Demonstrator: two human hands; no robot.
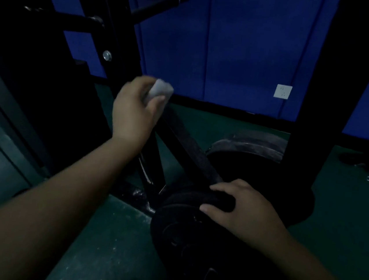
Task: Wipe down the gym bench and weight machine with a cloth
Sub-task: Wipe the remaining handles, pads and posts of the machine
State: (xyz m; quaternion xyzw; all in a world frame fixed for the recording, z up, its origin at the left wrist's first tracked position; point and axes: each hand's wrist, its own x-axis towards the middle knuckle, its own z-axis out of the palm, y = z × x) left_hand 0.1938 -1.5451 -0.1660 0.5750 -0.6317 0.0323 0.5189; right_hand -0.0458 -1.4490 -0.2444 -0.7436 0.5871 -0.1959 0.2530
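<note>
The left hand [134, 108] grips a pale folded cloth [160, 90], fingers and thumb curled round it, and holds it against the upper part of a black slanted bar [185, 140] of the weight machine. The bar runs down and to the right from this hand toward the right hand [242, 206]. The right hand rests on top of a stack of black weight plates [182, 227], its fingers curled over the upper edge of the top plate. Beyond the right hand a further dark plate [254, 143] lies on the green floor [107, 241]. Above and left of the left hand stands the black upright frame [100, 22] with silver bolts. A blue padded wall [247, 43] carries a white socket [283, 91], up and right of the cloth.
</note>
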